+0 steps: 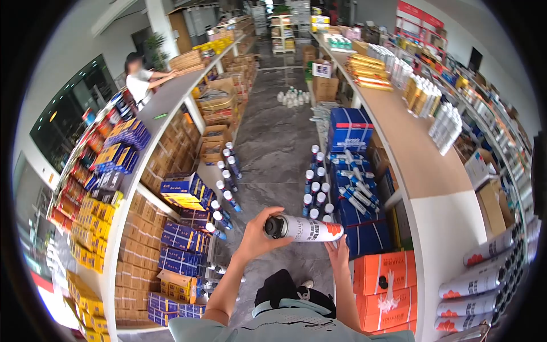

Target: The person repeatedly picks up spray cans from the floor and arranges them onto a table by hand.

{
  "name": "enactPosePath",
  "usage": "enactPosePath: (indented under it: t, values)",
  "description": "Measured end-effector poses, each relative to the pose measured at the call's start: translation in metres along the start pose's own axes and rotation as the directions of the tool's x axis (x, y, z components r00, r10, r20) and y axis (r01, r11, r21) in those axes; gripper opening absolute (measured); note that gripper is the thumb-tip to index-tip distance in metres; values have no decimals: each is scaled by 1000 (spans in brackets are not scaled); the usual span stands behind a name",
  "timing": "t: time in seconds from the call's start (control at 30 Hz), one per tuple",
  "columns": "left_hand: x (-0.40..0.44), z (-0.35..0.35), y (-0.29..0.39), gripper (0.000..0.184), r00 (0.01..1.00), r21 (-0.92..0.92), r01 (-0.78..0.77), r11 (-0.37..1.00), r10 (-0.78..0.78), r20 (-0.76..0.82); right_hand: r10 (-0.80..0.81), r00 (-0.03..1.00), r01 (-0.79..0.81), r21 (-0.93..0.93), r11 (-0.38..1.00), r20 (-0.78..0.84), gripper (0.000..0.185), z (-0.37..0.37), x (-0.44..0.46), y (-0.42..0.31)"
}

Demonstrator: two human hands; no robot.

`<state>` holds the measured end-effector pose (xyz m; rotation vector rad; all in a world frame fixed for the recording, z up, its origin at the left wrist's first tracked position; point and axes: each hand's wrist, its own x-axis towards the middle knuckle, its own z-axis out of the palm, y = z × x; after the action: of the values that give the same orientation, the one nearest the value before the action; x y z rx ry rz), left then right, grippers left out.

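Spray can, white with red print, lying sideways between both hands. Left hand: gripped around the black-capped end. Right hand: fingers against the base from below; how firmly closed, cannot tell. Present step, as judged: two-handed handling of the can; any shift of it calls for a firm left grip and right-hand support. Beyond the left hand: white-capped canisters upright on the floor. Just ahead of the right: a similar cluster, a likely snag for a low reach. Beside the right: orange cartons, then pale counter. Far ahead-left: another person at a counter.
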<state>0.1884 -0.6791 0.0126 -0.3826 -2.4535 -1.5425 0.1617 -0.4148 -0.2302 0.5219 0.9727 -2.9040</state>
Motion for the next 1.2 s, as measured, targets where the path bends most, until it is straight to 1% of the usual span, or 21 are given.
enactPosePath:
  t: [0.03,0.07,0.1,0.13,0.2,0.23,0.33,0.4,0.47,0.53,0.6,0.67,0.73,0.8,0.87,0.9,0.93,1.03,1.07,1.13,1.2]
  values:
    - [12,12,3,69,999,-9,-4,1000,4,43,-16,999,16,-2,1000,-44,55,-3,2,-15]
    - [23,25,5,69,997,-59,-19,998,23,74,-44,999,44,5,999,-28,54,-11,6,-24]
    - [33,35,7,69,994,-111,-30,993,42,104,-65,996,66,24,997,-59,54,-14,8,-35]
    - [44,45,10,68,985,-108,-74,991,90,144,-88,992,92,41,995,-92,53,-18,9,-46]
    - [63,65,15,67,968,-160,-108,981,141,208,-120,972,139,84,987,-201,53,-24,11,-63]
    - [75,75,19,67,956,-182,-119,976,162,244,-149,970,177,135,975,-194,54,-27,11,-72]
    - [105,96,27,64,911,-220,-200,955,264,316,-227,944,272,175,946,-238,55,-33,7,-100]
    - [130,109,30,61,852,-243,-323,915,393,347,-313,910,367,177,913,-270,55,-31,7,-118]
    - [152,122,35,62,814,-328,-339,882,450,368,-400,863,465,175,868,-309,55,-25,7,-135]
    - [176,135,44,63,769,-412,-317,855,485,415,-444,815,536,194,822,-372,55,-18,11,-153]
    - [201,151,50,63,712,-471,-331,818,544,444,-505,757,612,180,770,-414,55,-12,16,-171]
    - [225,169,53,68,662,-550,-270,790,567,490,-530,693,679,193,709,-489,53,-11,25,-189]
    - [247,187,56,71,629,-592,-166,788,547,552,-560,629,733,170,659,-539,52,-14,31,-204]
    - [268,210,53,72,591,-643,-110,758,570,571,-592,556,799,179,574,-583,51,-19,35,-215]
    - [285,237,48,70,544,-707,-61,704,618,568,-618,471,853,147,500,-630,51,-28,37,-224]
    - [291,250,50,74,524,-761,-38,647,662,536,-632,442,874,148,462,-636,51,-36,38,-226]
    - [294,263,52,78,524,-780,19,625,659,540,-643,412,894,150,423,-645,52,-40,36,-227]
    - [291,295,63,84,527,-731,281,622,536,659,-629,296,946,129,297,-719,52,-46,26,-231]
    - [288,305,66,84,478,-649,424,632,452,753,-621,265,957,125,261,-737,53,-47,21,-234]
    - [279,327,79,81,461,-654,497,570,465,756,-594,204,974,98,205,-778,52,-48,10,-243]
    - [267,348,84,58,470,-665,499,555,471,746,-560,166,983,88,164,-811,53,-56,-1,-250]
